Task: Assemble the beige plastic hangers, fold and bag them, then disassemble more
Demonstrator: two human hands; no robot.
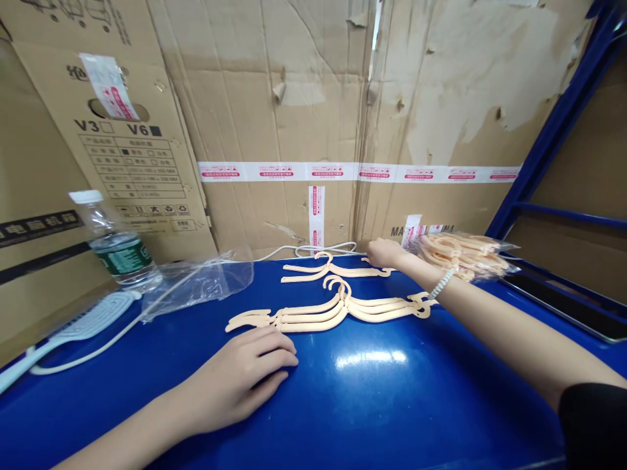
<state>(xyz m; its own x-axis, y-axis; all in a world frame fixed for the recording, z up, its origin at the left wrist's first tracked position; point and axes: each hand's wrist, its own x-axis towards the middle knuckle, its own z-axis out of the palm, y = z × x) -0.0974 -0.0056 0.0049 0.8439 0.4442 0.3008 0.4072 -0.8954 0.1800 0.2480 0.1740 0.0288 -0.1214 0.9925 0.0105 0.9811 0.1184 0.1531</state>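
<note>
A set of cream plastic clothes hangers (313, 318) lies in the middle of the blue table, their hooks pointing away from me. My left hand (259, 365) rests palm down just in front of their left end, with loosely stretched fingers and nothing held. Behind that set is another cream hanger (337, 268), apparently with folding arms. At its right end, my right hand (385, 252) has its fingers closed on it; the fingertips are partly hidden. Several more hangers in clear plastic wrapping (455, 253) lie beyond my right forearm.
On the left are a water bottle (122, 254), a pale blue hairbrush (83, 320) and an empty clear bag (206, 284). A white cable (108, 349) runs across the table. Cardboard (284, 117) stands along the back. A dark flat device (563, 305) lies at right near a blue metal frame (543, 124).
</note>
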